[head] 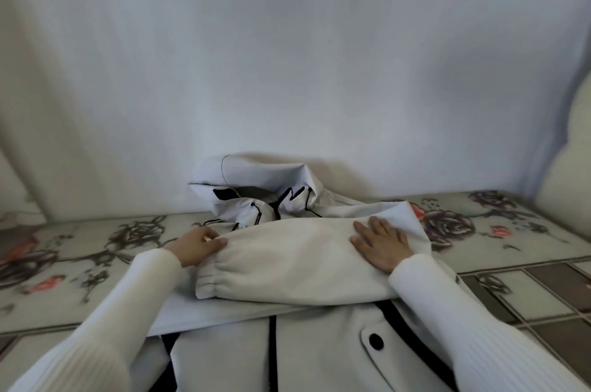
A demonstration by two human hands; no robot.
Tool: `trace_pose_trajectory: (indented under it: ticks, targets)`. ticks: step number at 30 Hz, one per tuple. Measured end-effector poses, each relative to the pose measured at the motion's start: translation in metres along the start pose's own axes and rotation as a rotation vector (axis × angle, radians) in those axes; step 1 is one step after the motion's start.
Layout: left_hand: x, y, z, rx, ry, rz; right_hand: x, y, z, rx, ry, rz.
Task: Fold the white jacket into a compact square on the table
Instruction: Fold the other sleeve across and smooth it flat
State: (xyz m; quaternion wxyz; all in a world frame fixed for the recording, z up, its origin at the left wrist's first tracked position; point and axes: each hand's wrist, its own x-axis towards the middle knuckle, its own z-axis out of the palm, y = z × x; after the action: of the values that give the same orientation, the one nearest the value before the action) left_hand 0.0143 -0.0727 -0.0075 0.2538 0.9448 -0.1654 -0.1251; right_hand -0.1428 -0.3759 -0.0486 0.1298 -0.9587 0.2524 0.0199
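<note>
The white jacket (307,337) with black trim lies front up on the table (96,251), its hood (256,180) bunched against the wall. One sleeve (287,260) is folded across the chest, its elastic cuff pointing left. My left hand (195,244) pinches the sleeve's upper edge near the cuff. My right hand (380,244) lies flat with straight fingers on the sleeve's right part, beside the shoulder fold. A black snap button (375,341) shows on a pocket flap lower right.
The table carries a cloth printed with dark roses and red buds (447,225). A pale wall (287,72) stands right behind the hood. A light rounded thing (569,161) is at the right edge. Tiled pattern (518,292) shows near right.
</note>
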Motion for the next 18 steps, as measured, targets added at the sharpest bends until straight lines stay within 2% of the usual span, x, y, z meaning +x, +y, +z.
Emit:
trace_pose_trajectory:
  ticks: [3,8,12,16,18]
  targets:
    - [0.003,-0.008,0.001,-0.127,0.103,-0.02,0.005,-0.003,-0.001,-0.024,0.037,0.0]
    - [0.0,-0.025,0.005,-0.059,0.123,-0.069,0.008,-0.002,0.007,-0.019,0.042,-0.001]
    - [-0.003,-0.033,0.006,-0.039,0.141,-0.062,0.007,0.002,-0.002,0.11,0.002,-0.148]
    - [-0.006,-0.026,0.002,0.024,0.163,-0.056,0.007,0.018,-0.015,0.196,0.246,-0.157]
    - [-0.01,-0.016,0.005,0.127,0.221,-0.037,0.01,0.023,-0.015,0.087,0.243,-0.118]
